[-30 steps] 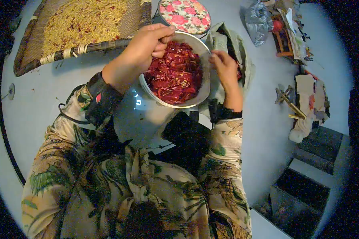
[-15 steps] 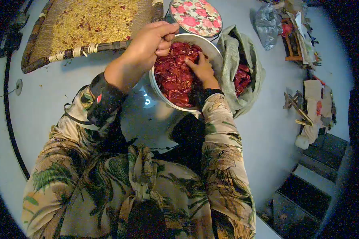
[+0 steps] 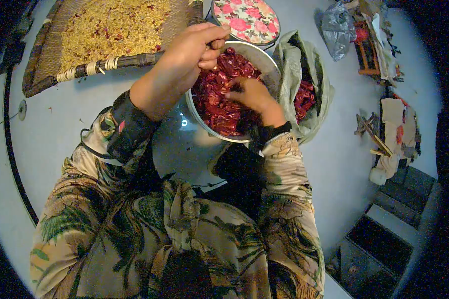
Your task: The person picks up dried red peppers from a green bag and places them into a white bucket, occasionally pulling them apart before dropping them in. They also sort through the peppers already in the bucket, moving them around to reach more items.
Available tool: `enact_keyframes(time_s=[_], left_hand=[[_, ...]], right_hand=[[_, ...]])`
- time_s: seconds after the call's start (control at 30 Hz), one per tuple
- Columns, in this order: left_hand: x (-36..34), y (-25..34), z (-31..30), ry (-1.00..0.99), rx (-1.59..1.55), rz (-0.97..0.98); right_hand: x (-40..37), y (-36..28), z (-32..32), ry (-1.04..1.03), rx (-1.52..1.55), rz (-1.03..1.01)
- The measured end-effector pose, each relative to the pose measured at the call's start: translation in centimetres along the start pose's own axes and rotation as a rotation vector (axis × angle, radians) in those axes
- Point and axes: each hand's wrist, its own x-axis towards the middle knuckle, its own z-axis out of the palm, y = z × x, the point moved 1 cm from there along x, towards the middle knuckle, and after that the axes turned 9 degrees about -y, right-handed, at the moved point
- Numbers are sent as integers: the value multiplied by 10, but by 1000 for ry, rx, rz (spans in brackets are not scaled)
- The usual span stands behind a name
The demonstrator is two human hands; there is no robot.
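A round metal bowl (image 3: 204, 130) is heaped with shiny dried red chillies (image 3: 224, 115). My left hand (image 3: 197, 52) is closed over the bowl's far left rim, thumb and forefinger pressed together; I cannot tell what is between them. Inside the bowl, my right hand (image 3: 257, 97) hangs over the chillies, palm down. Its fingers are bent and slightly blurred, with a gap between thumb and forefinger. Right of the bowl, a pale green woven sack (image 3: 314, 119) stands with its mouth rolled back, showing more red chillies (image 3: 304, 99).
A brown woven tray (image 3: 37, 70) of yellow seeds (image 3: 114, 35) lies at the upper left. A round tin with a floral lid (image 3: 247, 20) stands behind the bowl. Farther right are a grey plastic bag (image 3: 336, 32), a wooden rack (image 3: 368, 55) and dark steps (image 3: 379, 244).
My right hand has drawn back a little toward me and to the right, its fingers now more bent. My left hand stays near the rim, shifted slightly.
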Motion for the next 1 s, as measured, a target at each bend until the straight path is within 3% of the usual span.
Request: enact_keyframes(time_s=[0.07,0.17,0.2,0.3,0.4,0.53,0.63,0.67,0.77,0.9,1.0], left_hand=[[2,0,0,6,13,4],[3,0,-2,4,-2,-5],[4,1,-3,13,-5,-5],[5,0,-4,34,-2,-12],[4,0,-3,37,7,-25],[6,-3,-4,12,-5,-36],[6,-3,-1,11,2,-32],[6,-4,1,14,6,-31],[8,-6,5,21,-1,-45],[9,-10,7,32,10,-46],[8,-12,4,22,14,-51]], right_hand=[[17,15,-11,123,-14,124],[45,39,-7,391,278,-41],[51,33,-7,407,502,-163],[64,16,2,400,641,-106],[98,13,29,361,630,-224],[64,-13,23,169,361,-286],[25,-31,27,194,131,-191],[15,-39,22,45,150,-154],[21,-35,46,109,32,-175],[27,-40,52,207,-71,-55],[34,-38,47,156,-42,20]])
